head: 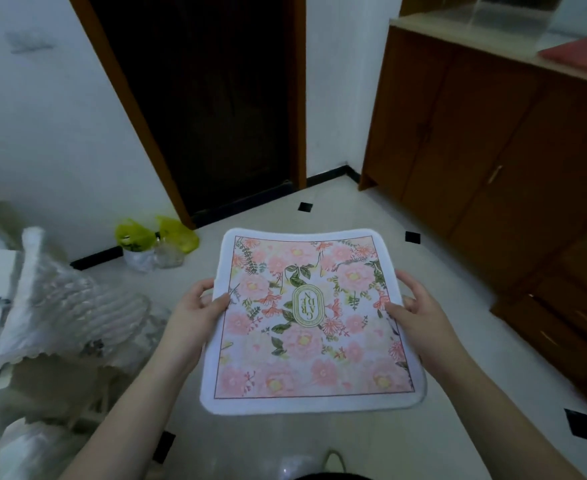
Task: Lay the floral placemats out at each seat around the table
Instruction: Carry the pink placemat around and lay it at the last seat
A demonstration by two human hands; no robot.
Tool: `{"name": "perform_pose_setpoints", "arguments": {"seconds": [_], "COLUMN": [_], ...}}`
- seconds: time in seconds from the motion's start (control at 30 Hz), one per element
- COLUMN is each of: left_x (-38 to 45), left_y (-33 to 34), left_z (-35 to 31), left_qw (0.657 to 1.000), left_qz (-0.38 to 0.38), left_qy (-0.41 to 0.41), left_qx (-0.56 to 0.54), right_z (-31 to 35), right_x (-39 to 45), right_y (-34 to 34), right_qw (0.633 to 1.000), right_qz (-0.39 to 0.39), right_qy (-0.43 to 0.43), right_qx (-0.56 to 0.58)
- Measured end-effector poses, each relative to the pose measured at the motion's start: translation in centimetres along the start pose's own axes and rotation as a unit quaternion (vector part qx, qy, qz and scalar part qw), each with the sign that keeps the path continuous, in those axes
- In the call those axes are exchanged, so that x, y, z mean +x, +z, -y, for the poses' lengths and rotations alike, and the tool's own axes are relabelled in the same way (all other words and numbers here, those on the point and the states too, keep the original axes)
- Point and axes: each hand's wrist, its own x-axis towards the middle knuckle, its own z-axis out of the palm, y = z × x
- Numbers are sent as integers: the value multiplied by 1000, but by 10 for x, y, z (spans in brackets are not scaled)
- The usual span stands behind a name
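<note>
Placemat (311, 320), pink floral, white-bordered

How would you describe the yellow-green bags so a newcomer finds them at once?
Start at the dark doorway in the white wall and drop to its lower left corner. There, on the floor against the black skirting, sit two yellow-green bags, the only bright green things in view.

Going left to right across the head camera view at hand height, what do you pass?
Bubble wrap bundle → left hand → floral placemat → right hand → wooden cabinet.
</note>
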Motion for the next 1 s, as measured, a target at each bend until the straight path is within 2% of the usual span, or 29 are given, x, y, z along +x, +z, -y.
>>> {"name": "perform_pose_setpoints", "arguments": {"seconds": [0.47, 0.8, 1.0], "left_x": [100, 204, 261], "left_y": [-26, -126, -197], "left_z": [-22, -25, -46], "left_qw": [994, 986, 984], "left_qz": [-94, -137, -156], "left_qy": [-23, -54, -40], "left_qx": [-55, -82, -80], "right_z": [43, 83, 112], "right_x": [149, 255, 301], "right_y": [65, 198, 277], "right_qw": [996, 988, 984], "right_qz": [82, 145, 172], "right_qy": [1, 19, 16], "right_qx": [-23, -42, -41]}}
